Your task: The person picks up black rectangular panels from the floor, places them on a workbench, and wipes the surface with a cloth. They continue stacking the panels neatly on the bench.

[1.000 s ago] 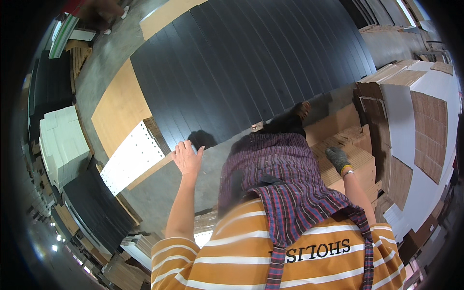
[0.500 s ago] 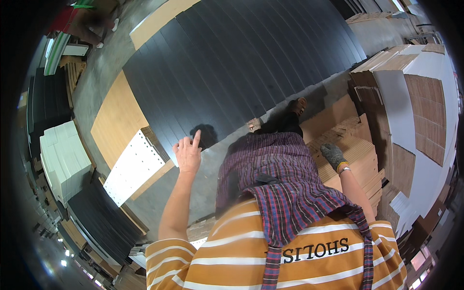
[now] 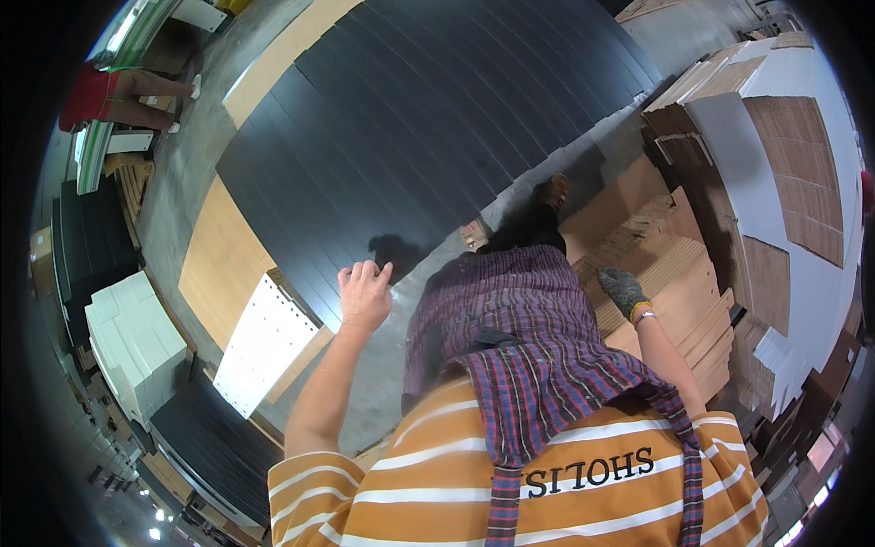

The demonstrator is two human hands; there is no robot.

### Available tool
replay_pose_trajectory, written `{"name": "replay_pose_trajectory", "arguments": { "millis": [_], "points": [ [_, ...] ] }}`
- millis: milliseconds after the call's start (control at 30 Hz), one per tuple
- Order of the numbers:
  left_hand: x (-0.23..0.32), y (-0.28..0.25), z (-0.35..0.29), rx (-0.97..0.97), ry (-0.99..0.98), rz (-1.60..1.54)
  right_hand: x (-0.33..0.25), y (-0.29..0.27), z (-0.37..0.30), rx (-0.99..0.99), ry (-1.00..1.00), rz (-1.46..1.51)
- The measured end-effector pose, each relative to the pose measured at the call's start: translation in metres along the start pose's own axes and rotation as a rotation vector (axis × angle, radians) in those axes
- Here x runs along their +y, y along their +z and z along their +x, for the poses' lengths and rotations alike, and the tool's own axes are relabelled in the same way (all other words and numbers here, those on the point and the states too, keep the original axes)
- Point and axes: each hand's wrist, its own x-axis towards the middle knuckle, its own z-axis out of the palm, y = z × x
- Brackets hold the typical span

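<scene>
My left hand (image 3: 365,294) is bare and raised over the near left edge of a large stack of black panels (image 3: 410,118). Its fingers are loosely bent and a little apart, with nothing visible in them; whether the tips touch the panels I cannot tell. A dark shadow falls on the black surface beside them. At my right side hangs my right hand (image 3: 623,292) in a grey knit glove with a yellow cuff. Its fingers are slightly bent and look empty, and it is nearest to a stack of brown cardboard pieces (image 3: 670,283).
White panels with rows of holes (image 3: 264,342) and tan boards (image 3: 219,264) stand left of the black stack. Pale boards (image 3: 137,337) are piled farther left. Tall white and brown stacks (image 3: 793,173) rise on the right. A person in red (image 3: 91,96) stands at the far left.
The view has shifted slightly. My left index finger, pointing straight out before, is now more bent. My right hand stays by the cardboard. More of the other person shows at the far left.
</scene>
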Motion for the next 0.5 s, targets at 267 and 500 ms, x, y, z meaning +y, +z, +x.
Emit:
{"name": "replay_pose_trajectory", "arguments": {
  "millis": [267, 500],
  "points": [
    [0.046, -0.001, 0.051, -0.067, -0.339, -0.025, -0.007, 0.006, -0.001, 0.011, 0.125, 0.208],
    [0.056, 0.000, 0.054, -0.097, -0.419, 0.001, -0.014, 0.025, -0.010, -0.026, 0.229, 0.301]
  ]
}}
